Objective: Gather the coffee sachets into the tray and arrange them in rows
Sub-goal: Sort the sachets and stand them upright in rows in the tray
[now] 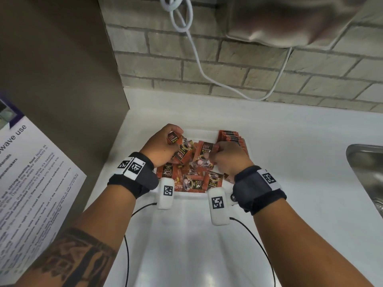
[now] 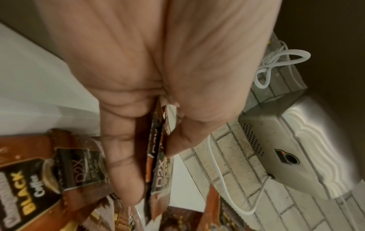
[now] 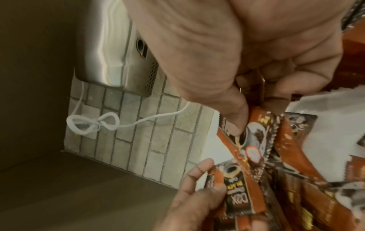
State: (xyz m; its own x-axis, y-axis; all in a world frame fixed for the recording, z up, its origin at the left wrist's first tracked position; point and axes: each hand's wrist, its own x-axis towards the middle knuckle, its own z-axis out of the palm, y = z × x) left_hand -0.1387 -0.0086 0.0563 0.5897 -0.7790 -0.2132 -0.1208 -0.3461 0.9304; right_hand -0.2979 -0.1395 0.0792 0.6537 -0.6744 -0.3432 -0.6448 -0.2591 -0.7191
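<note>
- Head view: both my hands are over the white tray (image 1: 204, 132) on the white counter (image 1: 279, 162). My left hand (image 1: 160, 145) is at the tray's far left, fingers curled round a few coffee sachets (image 1: 182, 151) that fan out to the right of my knuckles, above the loose heap (image 1: 194, 179) lying in the near half of the tray.
- Head view: my right hand (image 1: 229, 156) is toward the tray's right side, fingers bent and pinching a sachet (image 1: 205, 151) that sticks out to its left. Just beyond this hand a neat row of sachets (image 1: 232, 137) stands on edge against the tray's far right wall. A steel sink (image 1: 366, 172) lies well apart to the right, and a white cable (image 1: 196, 59) hangs down the brick wall (image 1: 259, 79).
- Left wrist view: my left hand (image 2: 150, 93) has its fingers (image 2: 122, 164) and thumb closed on a thin stack of sachets (image 2: 158, 164) held edge-on between them. More sachets lie below and left, one reading "BLACK Coffee" (image 2: 29, 179).
- Right wrist view: my right hand (image 3: 237, 62) nips the top edge of an orange sachet (image 3: 254, 140) between thumb and curled fingers; it hangs below the fingertips over the heap. My left hand's fingers (image 3: 197, 192) show at the bottom, gripping their own sachets (image 3: 235, 198) just beside mine.
</note>
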